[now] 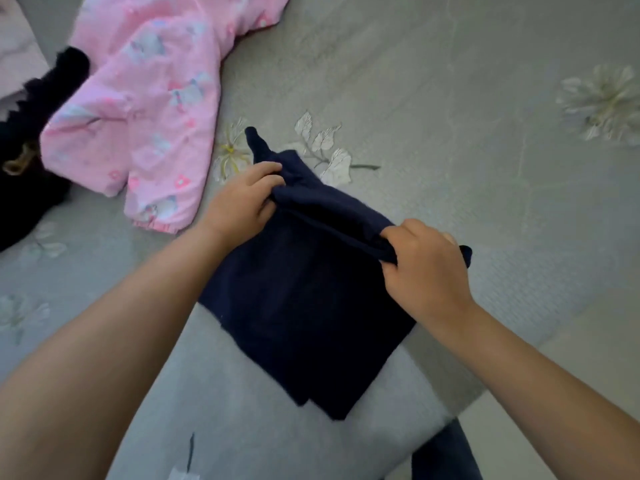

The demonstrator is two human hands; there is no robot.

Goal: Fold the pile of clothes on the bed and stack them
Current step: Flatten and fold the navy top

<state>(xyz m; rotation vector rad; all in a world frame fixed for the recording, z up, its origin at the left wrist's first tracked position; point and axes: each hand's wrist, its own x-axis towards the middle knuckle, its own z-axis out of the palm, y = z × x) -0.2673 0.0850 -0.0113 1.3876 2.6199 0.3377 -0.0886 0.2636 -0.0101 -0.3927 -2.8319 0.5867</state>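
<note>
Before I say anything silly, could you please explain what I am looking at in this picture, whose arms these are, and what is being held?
This is a single picture from a camera worn on a person's head, looking down at their own bare arms; no machine is involved. The left hand and the right hand each grip one end of a raised fold of a navy garment, which lies on a grey flowered bedspread. Further up on the left lies an unfolded pink patterned garment, with a black fuzzy garment beside it. The job is folding and stacking these clothes.

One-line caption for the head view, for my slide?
Both hands, left hand and right hand, grip a navy garment mid-fold on the grey bed.
</note>
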